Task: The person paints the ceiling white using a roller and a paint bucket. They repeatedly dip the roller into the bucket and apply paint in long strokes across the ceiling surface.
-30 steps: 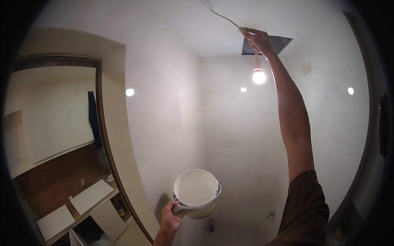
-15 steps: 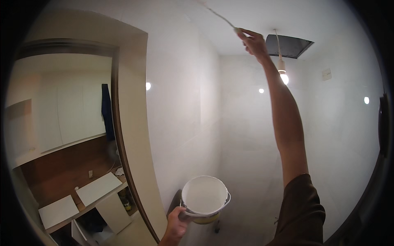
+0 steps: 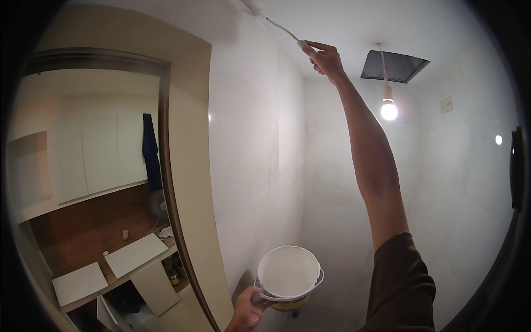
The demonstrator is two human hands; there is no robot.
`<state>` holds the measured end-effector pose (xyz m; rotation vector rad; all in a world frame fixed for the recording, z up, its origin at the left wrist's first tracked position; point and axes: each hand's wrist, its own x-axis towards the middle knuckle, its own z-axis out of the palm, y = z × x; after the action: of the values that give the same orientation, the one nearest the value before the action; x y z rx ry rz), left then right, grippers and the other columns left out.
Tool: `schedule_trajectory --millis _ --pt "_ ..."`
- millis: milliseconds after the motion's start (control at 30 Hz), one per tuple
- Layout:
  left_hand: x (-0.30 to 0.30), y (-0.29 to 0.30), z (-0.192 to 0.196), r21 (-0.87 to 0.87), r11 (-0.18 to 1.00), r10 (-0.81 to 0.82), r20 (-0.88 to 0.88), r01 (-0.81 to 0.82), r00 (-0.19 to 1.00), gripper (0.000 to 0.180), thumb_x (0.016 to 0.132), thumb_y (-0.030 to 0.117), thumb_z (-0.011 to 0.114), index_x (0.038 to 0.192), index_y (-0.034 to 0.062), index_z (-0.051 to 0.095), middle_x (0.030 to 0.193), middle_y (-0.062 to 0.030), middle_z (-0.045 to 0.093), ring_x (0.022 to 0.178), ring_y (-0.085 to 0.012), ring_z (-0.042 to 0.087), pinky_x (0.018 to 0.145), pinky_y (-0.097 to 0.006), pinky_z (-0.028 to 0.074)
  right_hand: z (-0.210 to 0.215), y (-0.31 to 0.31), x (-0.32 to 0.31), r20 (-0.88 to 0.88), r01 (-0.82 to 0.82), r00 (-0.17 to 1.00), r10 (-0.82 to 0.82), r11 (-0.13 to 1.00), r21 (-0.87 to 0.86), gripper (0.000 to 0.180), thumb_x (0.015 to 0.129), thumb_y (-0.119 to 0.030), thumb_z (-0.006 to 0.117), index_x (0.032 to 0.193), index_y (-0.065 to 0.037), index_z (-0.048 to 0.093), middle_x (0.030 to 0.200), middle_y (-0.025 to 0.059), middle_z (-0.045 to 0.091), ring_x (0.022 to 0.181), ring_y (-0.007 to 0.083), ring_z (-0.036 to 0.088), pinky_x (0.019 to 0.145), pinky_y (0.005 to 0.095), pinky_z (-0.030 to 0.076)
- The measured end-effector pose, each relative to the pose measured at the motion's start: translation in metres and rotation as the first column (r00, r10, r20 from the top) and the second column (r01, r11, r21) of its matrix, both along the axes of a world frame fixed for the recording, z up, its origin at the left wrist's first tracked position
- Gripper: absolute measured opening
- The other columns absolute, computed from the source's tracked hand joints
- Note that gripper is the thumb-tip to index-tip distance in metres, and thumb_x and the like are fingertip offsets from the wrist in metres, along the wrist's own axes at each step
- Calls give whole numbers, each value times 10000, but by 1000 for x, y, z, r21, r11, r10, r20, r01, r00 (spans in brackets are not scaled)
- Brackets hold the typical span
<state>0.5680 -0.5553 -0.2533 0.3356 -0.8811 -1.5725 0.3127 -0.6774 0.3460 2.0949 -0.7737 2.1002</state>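
Observation:
My right hand (image 3: 324, 60) is raised high, its fingers wrapped round the handle of a small paint roller (image 3: 283, 29). The roller's thin metal rod slants up and left to a pale roller head, which is at the seam of the ceiling (image 3: 332, 25) and the left wall (image 3: 249, 122). Part of that head is cut off by the upper edge of the view. Low in the middle, my left hand (image 3: 248, 311) grips the rim of a white paint bucket (image 3: 289, 271) with a wire handle. White coats the bucket's inside; its outer side carries a yellowish band.
A lit bulb (image 3: 389, 110) hangs on a cord beside a dark square ceiling opening (image 3: 395, 66). A switch plate (image 3: 446, 104) is on the right wall. Through the doorway (image 3: 166, 166) on the left are white cabinets (image 3: 99, 149), a counter with white panels (image 3: 133, 254) and dark clothing (image 3: 149, 149).
The roller has moved left along the ceiling edge with my right hand, and more of its head shows. The bucket sits slightly lower and farther right in view, still in my left hand.

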Motion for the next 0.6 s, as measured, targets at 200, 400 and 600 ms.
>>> schedule_trajectory --millis 200,400,600 --pt "-8 12 23 282 957 66 32 -73 997 334 1000 135 462 1253 -51 575 1219 -184 633 1127 -345 634 982 -497 547 4 1 -1 3 -34 999 34 999 -7 463 910 -388 758 1296 -142 692 634 -45 534 506 29 440 425 210 327" --pt "-3 8 33 285 958 26 60 -42 998 366 1012 166 441 1274 -56 569 1242 -185 627 1151 -349 619 990 -485 541 -9 37 -60 72 30 997 -25 997 -69 453 931 -357 742 1317 -132 675 644 -61 524 489 12 404 409 192 283" --pt "6 -18 5 191 981 -28 21 23 999 385 1005 127 418 1318 -66 530 1282 -187 604 1177 -370 602 1014 -497 527 -27 58 -97 73 29 997 -21 994 -103 490 945 -344 725 1361 -102 633 667 -74 473 472 -2 357 395 195 262"
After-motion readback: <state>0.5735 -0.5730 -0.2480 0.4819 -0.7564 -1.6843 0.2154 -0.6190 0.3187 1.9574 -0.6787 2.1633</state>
